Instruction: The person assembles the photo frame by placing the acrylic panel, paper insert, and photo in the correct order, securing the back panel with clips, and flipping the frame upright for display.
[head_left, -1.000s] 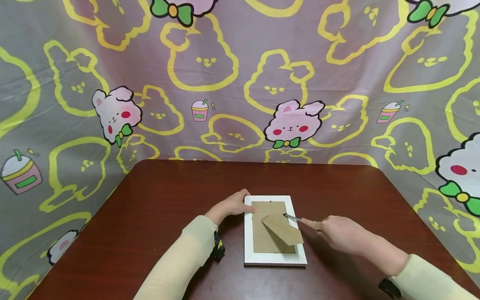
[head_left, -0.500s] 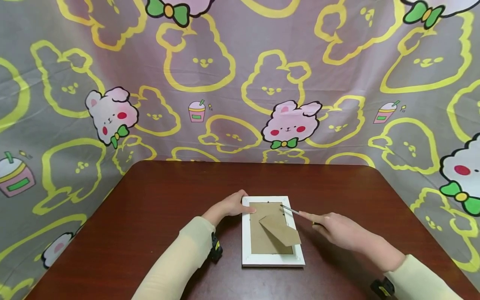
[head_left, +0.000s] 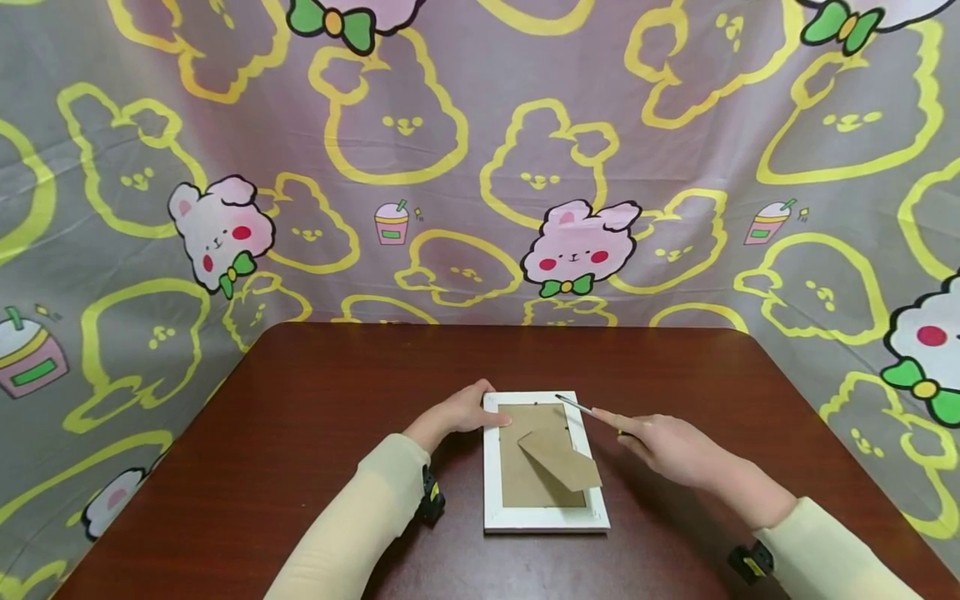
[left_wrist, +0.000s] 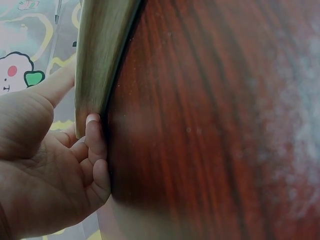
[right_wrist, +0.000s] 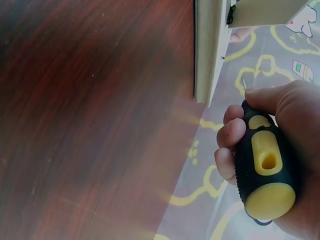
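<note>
A white picture frame lies face down on the table, its brown backing board up and the stand flap raised at a slant. My left hand grips the frame's far left corner, thumb on top; in the left wrist view the fingers curl against the frame's side. In my right hand is a screwdriver with a black and yellow handle. Its thin shaft reaches over the frame's far right corner; whether the tip touches is unclear. Small dark tabs edge the board.
The dark red-brown wooden table extends around the frame on all sides. A grey cloth with yellow outlines and rabbit faces hangs behind and beside it.
The screwdriver's tip has moved away from me, from the board's right edge to the frame's far right corner. The left hand keeps its hold; the head view has shifted slightly.
</note>
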